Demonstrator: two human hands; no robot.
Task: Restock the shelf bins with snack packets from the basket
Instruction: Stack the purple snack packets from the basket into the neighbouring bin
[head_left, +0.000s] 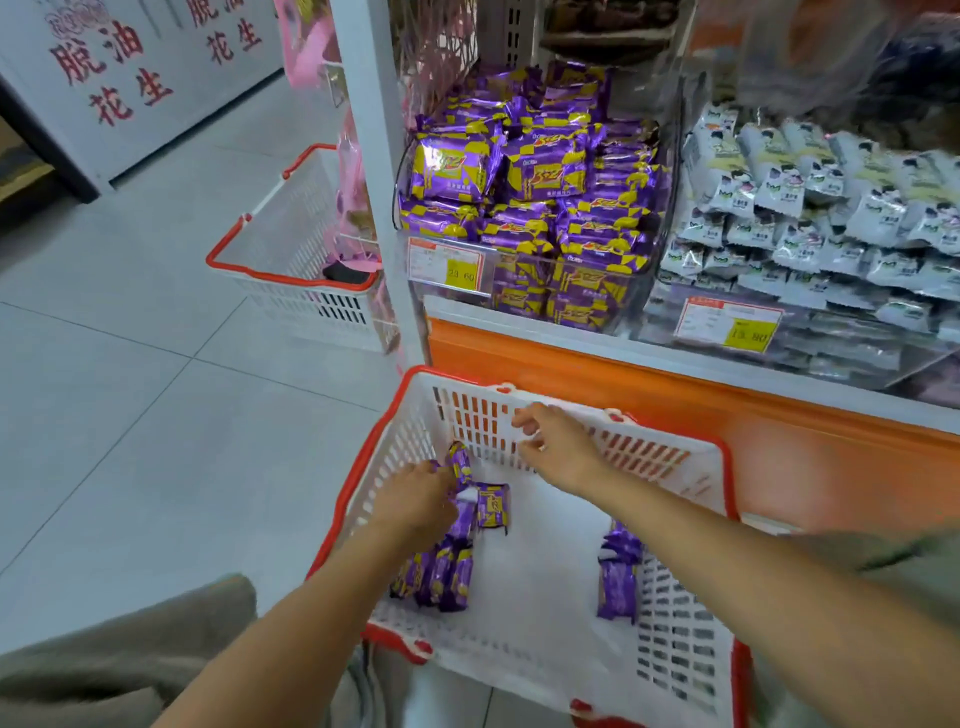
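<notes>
Your left hand (415, 499) clamps an upright purple-and-yellow foil snack packet (460, 464) — nearer the other packets (441, 577) than your right hand (558, 447), loose-fingered and apparently empty.

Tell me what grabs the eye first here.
A heap of shiny purple-and-yellow snack packets fills the clear plastic shelf bin at upper centre. Below it, both hands reach into a white slotted plastic basket with a red rim: the left hand grips a purple packet, the right hand hovers empty near its far wall.
</notes>
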